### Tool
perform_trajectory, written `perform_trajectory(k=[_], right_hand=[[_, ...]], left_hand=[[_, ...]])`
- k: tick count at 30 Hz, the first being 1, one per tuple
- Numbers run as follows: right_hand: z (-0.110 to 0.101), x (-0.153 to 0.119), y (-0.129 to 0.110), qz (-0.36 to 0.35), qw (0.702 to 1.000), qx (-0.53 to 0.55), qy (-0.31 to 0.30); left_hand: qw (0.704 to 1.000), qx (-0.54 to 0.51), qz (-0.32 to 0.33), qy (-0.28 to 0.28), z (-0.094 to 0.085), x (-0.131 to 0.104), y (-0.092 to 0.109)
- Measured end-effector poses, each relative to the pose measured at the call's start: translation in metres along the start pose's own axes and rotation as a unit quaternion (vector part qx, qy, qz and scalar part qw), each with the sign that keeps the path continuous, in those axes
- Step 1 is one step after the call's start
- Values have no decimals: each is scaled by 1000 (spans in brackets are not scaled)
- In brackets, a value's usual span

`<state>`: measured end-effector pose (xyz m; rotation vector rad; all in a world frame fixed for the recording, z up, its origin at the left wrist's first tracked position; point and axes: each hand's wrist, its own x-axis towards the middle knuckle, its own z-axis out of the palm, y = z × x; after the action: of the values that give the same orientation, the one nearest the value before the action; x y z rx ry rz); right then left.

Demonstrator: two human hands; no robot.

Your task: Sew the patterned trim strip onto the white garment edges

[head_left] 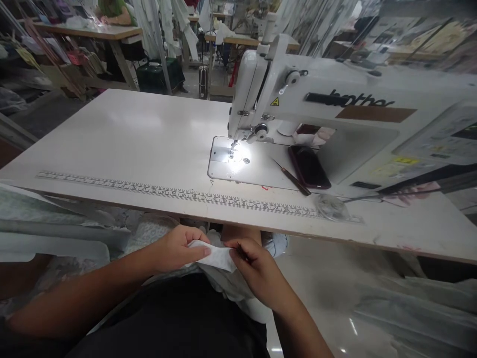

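Note:
Over my lap, below the table's front edge, a piece of white fabric (216,256) is stretched between my two hands. My left hand (175,251) pinches its left end, thumb on top. The right end is gripped between the thumb and fingers of my right hand (257,266). Something small and dark shows within the right palm; its kind cannot be made out. More pale cloth hangs down beneath the hands. Beyond them stands a white sewing machine (283,94), its lamp lighting the needle plate (223,166).
A clear ruler (179,195) lies along the front of the white tabletop (122,129). Right of the needle are an awl-like tool (296,181), a dark phone (309,166) and a clear round dish (331,208). Pale fabric (48,223) hangs at left. A person (115,12) sits at a far table.

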<state>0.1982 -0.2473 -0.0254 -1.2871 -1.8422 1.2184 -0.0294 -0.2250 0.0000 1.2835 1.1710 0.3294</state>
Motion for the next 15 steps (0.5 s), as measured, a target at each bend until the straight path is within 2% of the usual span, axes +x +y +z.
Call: perform_trajectory(k=[3, 5, 8, 11, 13, 15], right_hand=[[-1, 0, -7, -28, 999, -2, 28], [0, 2, -14, -36, 999, 9, 25], [4, 7, -22, -6, 998, 64, 12], [9, 14, -26, 50, 989, 142, -6], [12, 17, -25, 70, 982, 175, -11], [14, 18, -23, 68, 977, 200, 14]], left_hand=[[1000, 29, -4, 8, 4, 1, 1], [998, 60, 11, 9, 7, 2, 1], [982, 146, 111, 31, 10, 2, -3], [936, 246, 239, 80, 12, 2, -10], [917, 280, 269, 94, 13, 2, -13], [910, 298, 273, 97, 13, 1, -14]])
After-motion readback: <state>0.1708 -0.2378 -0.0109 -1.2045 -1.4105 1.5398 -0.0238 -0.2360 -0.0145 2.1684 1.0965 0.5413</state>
